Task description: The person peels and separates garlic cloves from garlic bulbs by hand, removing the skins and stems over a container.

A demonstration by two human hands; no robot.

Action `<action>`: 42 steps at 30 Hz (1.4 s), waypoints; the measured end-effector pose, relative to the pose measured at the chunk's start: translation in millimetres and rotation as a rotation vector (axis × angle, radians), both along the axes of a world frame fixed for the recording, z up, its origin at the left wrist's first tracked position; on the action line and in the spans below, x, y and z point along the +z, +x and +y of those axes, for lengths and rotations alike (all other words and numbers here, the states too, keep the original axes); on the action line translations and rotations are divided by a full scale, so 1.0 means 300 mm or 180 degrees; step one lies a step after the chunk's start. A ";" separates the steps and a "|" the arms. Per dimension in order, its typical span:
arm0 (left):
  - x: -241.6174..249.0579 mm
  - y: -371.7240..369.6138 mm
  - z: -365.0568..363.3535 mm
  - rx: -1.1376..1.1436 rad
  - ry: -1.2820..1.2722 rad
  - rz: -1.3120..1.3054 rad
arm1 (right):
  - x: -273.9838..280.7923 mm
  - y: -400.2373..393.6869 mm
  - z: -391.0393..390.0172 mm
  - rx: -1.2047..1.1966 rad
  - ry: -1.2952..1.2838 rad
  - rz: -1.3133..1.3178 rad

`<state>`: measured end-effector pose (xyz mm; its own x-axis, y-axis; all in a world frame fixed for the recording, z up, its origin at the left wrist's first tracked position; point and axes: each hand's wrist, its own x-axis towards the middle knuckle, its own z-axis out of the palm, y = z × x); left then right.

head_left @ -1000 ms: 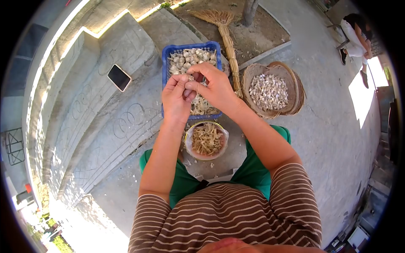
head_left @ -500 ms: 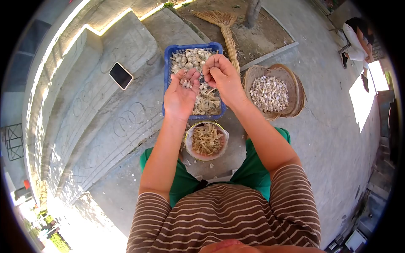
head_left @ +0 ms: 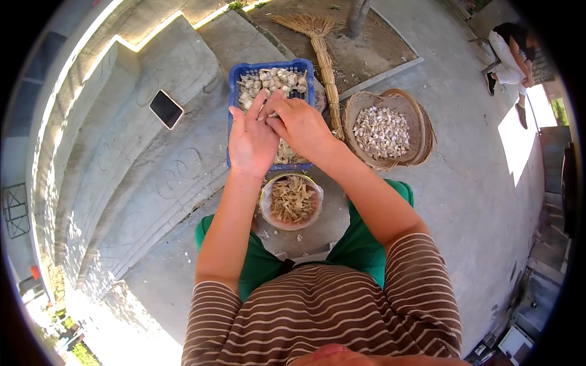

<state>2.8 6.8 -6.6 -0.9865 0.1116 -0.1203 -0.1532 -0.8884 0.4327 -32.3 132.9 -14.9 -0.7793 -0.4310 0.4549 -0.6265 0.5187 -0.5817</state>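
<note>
My left hand [head_left: 251,146] is held palm up over the blue plastic crate [head_left: 311,82], its fingers stretched out. Across its fingers lies my right hand [head_left: 305,129], with the fingers bent and pinched together; whatever is between them is hidden. Whole garlic bulbs [head_left: 279,79] fill the far part of the crate, and dry garlic skins lie in its near part, partly covered by my hands. Just below the crate stands a round tub [head_left: 266,210] with a clear liner, filled with papery garlic skins and stalks [head_left: 293,200].
Right of the crate, a woven basket [head_left: 417,113] holds loose garlic cloves [head_left: 381,133]. A straw broom [head_left: 323,58] lies beyond. On the concrete step at left rests a phone [head_left: 166,110]. Another person [head_left: 510,55] sits at far right.
My right hand has moved left and down onto my left hand's fingers. The cloves seen in my left hand before are now out of sight. The whole view has shifted slightly.
</note>
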 end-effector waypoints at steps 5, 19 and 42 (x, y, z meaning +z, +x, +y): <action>-0.022 0.016 -0.011 -0.0091 -0.0893 0.0014 | 0.024 0.012 0.012 0.0074 -0.0157 -0.0804; 0.029 0.016 -0.125 0.0617 -0.1777 -0.0783 | -0.275 -0.117 0.493 -0.1731 0.2142 -0.0696; 0.030 -0.013 -0.209 0.0969 -0.0724 -0.0680 | -0.686 -0.365 -0.155 -0.0448 0.2241 -0.1118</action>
<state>-1.1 -55.9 2.5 -0.9205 -0.2335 -0.3131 -0.0062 -0.7927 0.6096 -141.9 86.4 -220.7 -0.8950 -0.4126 -0.1697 -0.3687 0.8982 -0.2394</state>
